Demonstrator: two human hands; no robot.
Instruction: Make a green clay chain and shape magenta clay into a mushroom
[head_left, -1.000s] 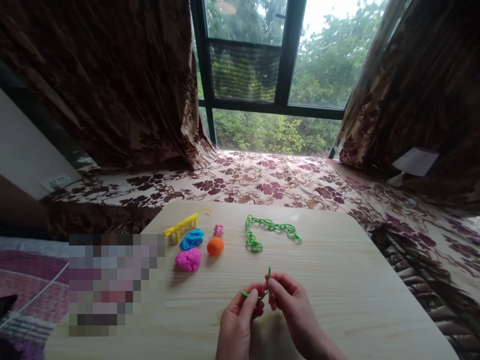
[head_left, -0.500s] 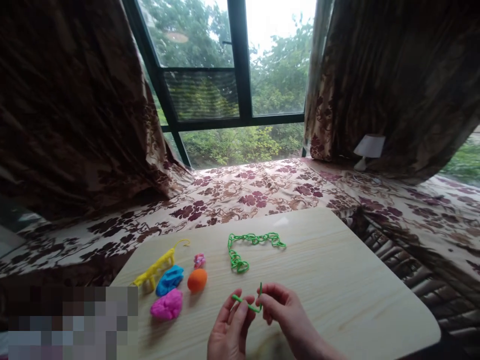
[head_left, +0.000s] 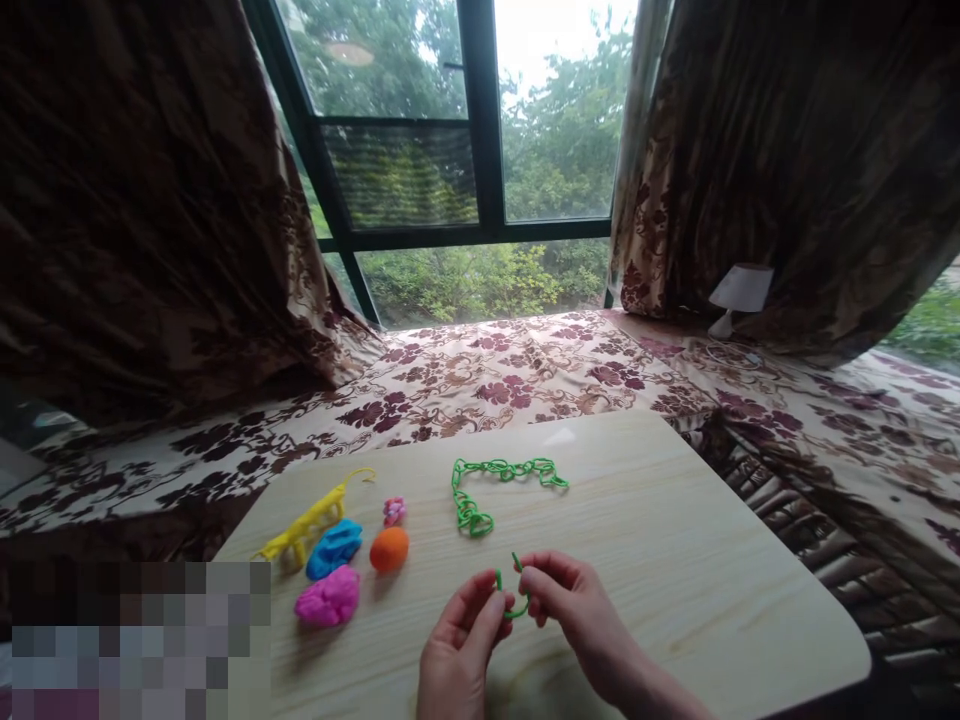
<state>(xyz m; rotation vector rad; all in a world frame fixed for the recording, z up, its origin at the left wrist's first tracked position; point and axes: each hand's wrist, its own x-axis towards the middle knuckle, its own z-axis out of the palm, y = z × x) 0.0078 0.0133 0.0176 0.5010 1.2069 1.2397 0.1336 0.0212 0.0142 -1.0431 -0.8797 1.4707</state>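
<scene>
Between my hands is a thin green strip of modelling clay [head_left: 516, 613], bent into a U with its two ends pointing up. My left hand [head_left: 466, 640] pinches one side of it, and my right hand [head_left: 570, 603] pinches the other. A gap shows between the two ends. Just beyond my hands, a green chain of linked clay rings [head_left: 461, 497] lies on the table in a bent line.
On the pale wooden table [head_left: 675, 560], to the left, lie a yellow clay piece [head_left: 311, 524], a blue lump [head_left: 334, 549], a pink lump [head_left: 328, 597], an orange ball [head_left: 389, 550] and a small pink-and-white piece [head_left: 394, 511]. A lamp [head_left: 741, 290] stands on the flowered sill cloth.
The green strip has gone from an L-like bend to a rounder U, its ends now closer together. My left hand has shifted slightly to the right. The view has tilted a little.
</scene>
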